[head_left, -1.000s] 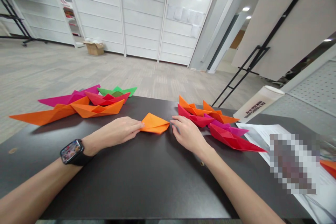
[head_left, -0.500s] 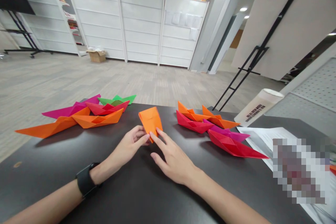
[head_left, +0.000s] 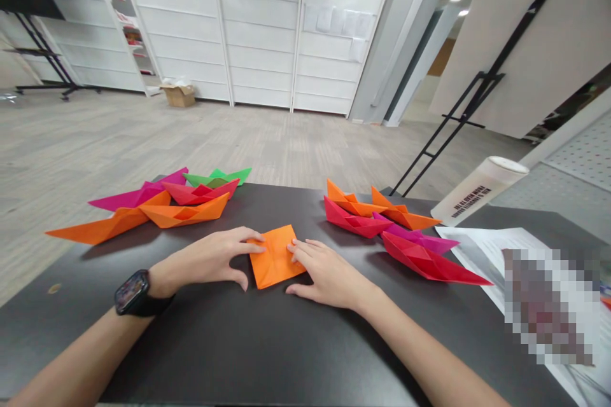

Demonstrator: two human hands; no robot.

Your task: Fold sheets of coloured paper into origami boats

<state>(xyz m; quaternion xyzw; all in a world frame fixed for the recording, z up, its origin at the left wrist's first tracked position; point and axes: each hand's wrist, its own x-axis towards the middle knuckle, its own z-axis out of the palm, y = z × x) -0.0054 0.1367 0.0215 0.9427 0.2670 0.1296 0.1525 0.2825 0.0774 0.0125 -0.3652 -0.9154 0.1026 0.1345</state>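
Observation:
A folded square of orange paper [head_left: 273, 259] lies flat on the dark table [head_left: 267, 350], with crease lines across its face. My left hand [head_left: 217, 257] rests its fingertips on the paper's left upper edge, thumb apart and off the sheet. On the opposite side, my right hand [head_left: 329, 273] has its fingers laid over the right edge, thumb stretched out near the lower right corner. Both hands are open and press from above. Folded paper boats stand on either side: an orange boat [head_left: 188, 211] at left and a red boat [head_left: 424, 259] at right.
More boats, including a green one [head_left: 217, 177] and a magenta one [head_left: 143, 194], sit at the table's far left. To the right are a white cylinder [head_left: 480, 187] and printed sheets [head_left: 482, 241]. Beyond the table stands a board on a black stand [head_left: 453, 117].
The orange paper has come down from a tilted, raised pose to lie flat. My left hand has let go of its lower tip and spread out; both hands now lie on its sides.

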